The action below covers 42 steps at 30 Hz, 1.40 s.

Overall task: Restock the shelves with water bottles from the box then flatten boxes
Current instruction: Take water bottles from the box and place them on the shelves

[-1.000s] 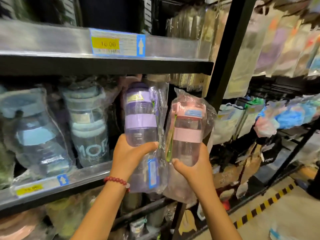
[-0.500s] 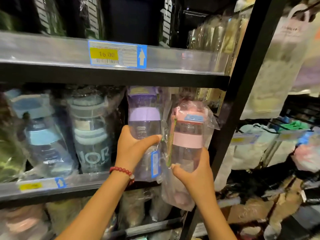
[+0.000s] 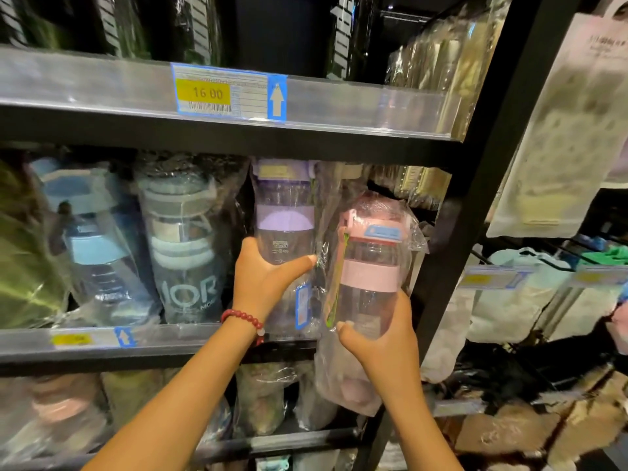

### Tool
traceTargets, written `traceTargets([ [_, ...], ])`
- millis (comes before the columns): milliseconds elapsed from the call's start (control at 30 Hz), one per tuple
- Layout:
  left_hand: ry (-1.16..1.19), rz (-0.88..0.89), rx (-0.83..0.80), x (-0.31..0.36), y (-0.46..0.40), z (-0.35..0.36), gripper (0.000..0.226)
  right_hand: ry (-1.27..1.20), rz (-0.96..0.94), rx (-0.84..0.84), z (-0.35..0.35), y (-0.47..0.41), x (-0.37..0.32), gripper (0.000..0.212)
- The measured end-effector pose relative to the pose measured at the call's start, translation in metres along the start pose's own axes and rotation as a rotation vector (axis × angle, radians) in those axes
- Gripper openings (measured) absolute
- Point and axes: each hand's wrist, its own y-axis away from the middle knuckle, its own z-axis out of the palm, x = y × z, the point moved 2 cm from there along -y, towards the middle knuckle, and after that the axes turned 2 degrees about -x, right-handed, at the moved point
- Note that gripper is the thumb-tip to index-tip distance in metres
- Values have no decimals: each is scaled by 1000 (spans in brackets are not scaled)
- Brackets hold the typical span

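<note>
I'm judging these bagged bottles as light, empty and rigid, though the loose plastic wrap is likely making them slippery, so gripping around the body low down seems best. My left hand is wrapping around the purple-banded bottle, standing at the middle shelf's front edge. My right hand is curling round the pink-banded bottle, holding it just beside the purple one, off the shelf.

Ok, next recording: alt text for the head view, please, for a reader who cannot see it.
A person's left hand holds a bagged purple-banded bottle and the right hand a bagged pink-banded bottle at a store shelf. Wrapped bottles stand to the left; a 16.00 price tag is above.
</note>
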Motion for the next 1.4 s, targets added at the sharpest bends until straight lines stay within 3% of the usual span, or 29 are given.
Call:
traceTargets([
  [133,-14,9,-65,-4,-7,-2,74,-75,25,-17,-2,-3,1,75],
  [333,9,31,-117,-5,-10,-4,66,-90,54,-6,-3,-4,3,69],
  [700,39,50,-132,-10,-14,-3,68,-103,62,1,-1,1,4,78],
  [767,44,53,-138,-10,-14,-2,63,-109,57,2,-1,2,4,76],
  [933,64,63,-156,-6,-14,-1,26,-99,61,0,-1,1,6,78],
  [1400,72,37,-201,-13,-21,-2,25,-89,35,-18,-2,4,10,84],
])
